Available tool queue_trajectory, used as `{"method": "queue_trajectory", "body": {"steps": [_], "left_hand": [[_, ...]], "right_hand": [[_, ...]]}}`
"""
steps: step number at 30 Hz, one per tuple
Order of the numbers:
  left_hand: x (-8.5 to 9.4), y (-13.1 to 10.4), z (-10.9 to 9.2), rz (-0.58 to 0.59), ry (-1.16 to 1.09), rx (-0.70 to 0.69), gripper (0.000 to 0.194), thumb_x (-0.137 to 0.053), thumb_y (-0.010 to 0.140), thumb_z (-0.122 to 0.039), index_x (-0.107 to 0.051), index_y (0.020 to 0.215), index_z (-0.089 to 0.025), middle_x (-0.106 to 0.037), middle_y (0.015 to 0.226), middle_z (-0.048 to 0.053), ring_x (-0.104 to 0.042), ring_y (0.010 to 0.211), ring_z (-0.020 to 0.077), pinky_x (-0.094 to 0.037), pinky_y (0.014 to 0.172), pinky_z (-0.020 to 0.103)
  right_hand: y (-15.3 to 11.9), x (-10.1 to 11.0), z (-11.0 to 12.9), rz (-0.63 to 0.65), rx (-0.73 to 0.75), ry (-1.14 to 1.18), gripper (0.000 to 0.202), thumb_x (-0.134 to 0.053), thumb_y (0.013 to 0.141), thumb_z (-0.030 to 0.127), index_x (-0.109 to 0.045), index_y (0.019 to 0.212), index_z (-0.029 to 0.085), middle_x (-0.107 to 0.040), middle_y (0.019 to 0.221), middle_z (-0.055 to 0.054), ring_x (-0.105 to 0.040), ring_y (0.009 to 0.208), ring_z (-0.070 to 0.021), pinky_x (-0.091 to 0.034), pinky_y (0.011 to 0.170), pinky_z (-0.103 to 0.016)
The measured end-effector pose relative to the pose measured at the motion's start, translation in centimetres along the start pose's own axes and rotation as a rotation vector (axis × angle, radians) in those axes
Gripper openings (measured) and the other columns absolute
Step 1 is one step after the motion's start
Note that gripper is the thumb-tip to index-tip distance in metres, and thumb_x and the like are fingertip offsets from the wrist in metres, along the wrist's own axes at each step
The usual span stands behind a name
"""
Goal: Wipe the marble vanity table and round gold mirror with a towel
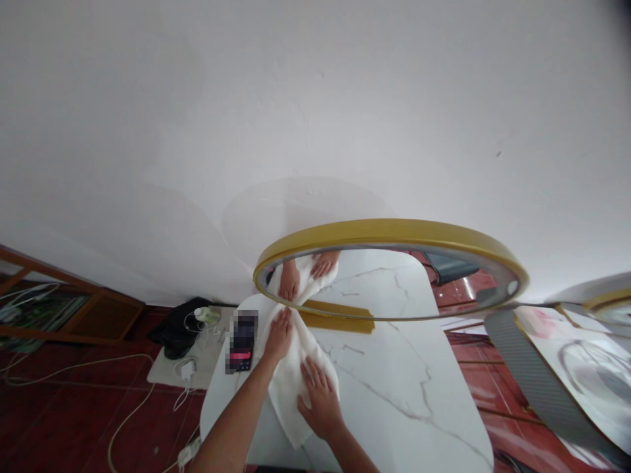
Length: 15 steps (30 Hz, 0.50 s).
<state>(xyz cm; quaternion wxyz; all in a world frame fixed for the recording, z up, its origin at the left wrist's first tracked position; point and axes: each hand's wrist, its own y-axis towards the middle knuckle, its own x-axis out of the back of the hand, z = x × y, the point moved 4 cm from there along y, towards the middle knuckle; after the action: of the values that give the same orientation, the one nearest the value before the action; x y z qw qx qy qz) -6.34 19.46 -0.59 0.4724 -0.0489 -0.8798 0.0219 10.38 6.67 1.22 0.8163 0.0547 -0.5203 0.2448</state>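
Note:
A white cloth (288, 394) lies spread on the left part of a white marble-patterned table (394, 394). My left hand (279, 334) rests flat on its far end, fingers stretched toward the mirror. Nearer to me, my right hand (320, 401) lies on the cloth's right side with its fingers spread. Just beyond my hands stands a round mirror (374, 282) with a gold frame, and both hands and the cloth show in its glass. Its gold base (340, 322) sits on the tabletop. To the left of my left hand is a phone (241, 341), its screen partly blurred.
Left of the table, a pale low surface (197, 374) carries chargers and cables beside a black bag (180, 325). A wooden cabinet (106, 315) stands at the far left. A white wall (315, 118) rises behind the mirror. On the right is a grey ribbed panel (527, 368).

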Motion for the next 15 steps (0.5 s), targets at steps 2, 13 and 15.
{"method": "queue_trajectory", "body": {"steps": [2, 13, 15], "left_hand": [[0.1, -2.0, -0.4, -0.005, 0.002, 0.013, 0.049, -0.021, 0.095, -0.023, -0.029, 0.143, -0.018, -0.031, 0.149, 0.006, -0.02, 0.14, 0.0194, -0.019, 0.114, 0.045], [-3.1, -18.8, -2.7, 0.117, -0.01, -0.146, 0.056, -0.03, 0.094, -0.022, -0.014, 0.146, -0.033, -0.024, 0.152, -0.004, -0.025, 0.138, 0.0176, -0.028, 0.113, 0.038], [-2.9, -19.1, -2.7, 0.098, -0.003, -0.137, 0.055, -0.03, 0.094, -0.022, -0.014, 0.146, -0.033, -0.025, 0.151, -0.004, -0.026, 0.138, 0.0175, -0.03, 0.112, 0.038]], "right_hand": [[-1.6, 0.1, -1.5, -0.027, 0.02, -0.037, 0.064, -0.043, 0.087, 0.038, -0.018, 0.146, 0.032, -0.015, 0.152, 0.004, -0.023, 0.138, -0.0225, -0.021, 0.112, -0.04], [-9.1, 2.9, -10.2, -0.084, 0.089, -0.193, 0.052, -0.039, 0.091, 0.041, -0.029, 0.142, 0.035, -0.028, 0.149, 0.004, -0.028, 0.136, -0.0226, -0.012, 0.113, -0.044], [-8.6, 3.2, -9.6, -0.052, 0.114, -0.181, 0.049, -0.038, 0.091, 0.039, -0.034, 0.14, 0.034, -0.026, 0.149, 0.004, -0.025, 0.137, -0.0223, -0.009, 0.114, -0.044]]}}
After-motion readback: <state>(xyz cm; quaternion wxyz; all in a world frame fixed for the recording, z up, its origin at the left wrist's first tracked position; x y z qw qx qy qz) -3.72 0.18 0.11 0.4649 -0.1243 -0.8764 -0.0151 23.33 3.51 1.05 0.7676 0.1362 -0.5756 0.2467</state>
